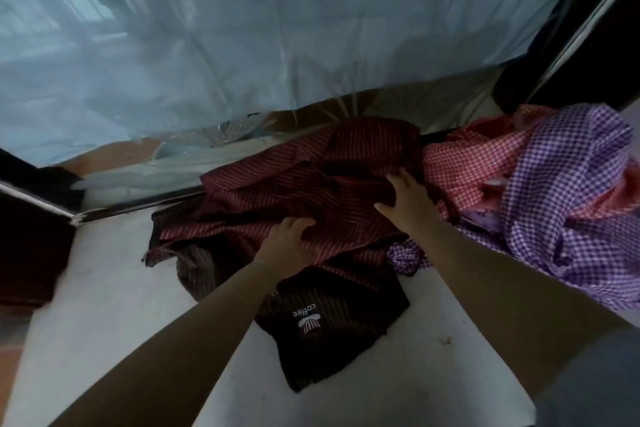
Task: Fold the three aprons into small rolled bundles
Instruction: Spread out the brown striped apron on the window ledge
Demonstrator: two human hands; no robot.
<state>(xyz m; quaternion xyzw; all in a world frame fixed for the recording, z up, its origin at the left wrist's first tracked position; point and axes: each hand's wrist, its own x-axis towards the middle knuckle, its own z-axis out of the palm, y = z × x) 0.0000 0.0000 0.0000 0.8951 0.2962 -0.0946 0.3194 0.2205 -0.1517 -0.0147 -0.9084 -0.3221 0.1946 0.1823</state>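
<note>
A dark red striped apron (298, 177) lies crumpled and spread across the far middle of the white surface (104, 305), its far edge bunched against the base of a plastic sheet (242, 28) that hangs behind. A darker panel (332, 319) of it, printed with the word "coffee" and a small logo, lies flat on the near side, pointing toward the person.

Both bare forearms reach forward from the near edge onto this apron. The left hand (287, 243) rests on the cloth near its middle, palm down, with its fingers bent and gathering a fold of the striped fabric. The right hand (408, 198) lies further away and to the right, on the apron's right part; its thumb sticks out to the left and its fingers run forward over the cloth, though their tips sink into the folds and it cannot be told whether they pinch the fabric or only press it. The two hands are apart, with striped cloth between them.

Just right of the right hand, a red checked apron (460, 166) lies heaped, touching the striped one. A purple checked apron (568, 191) is piled over and beside it at the right edge of the surface, one end of it trailing under the right forearm.

Dark frames (588, 45) stand at both far corners.
</note>
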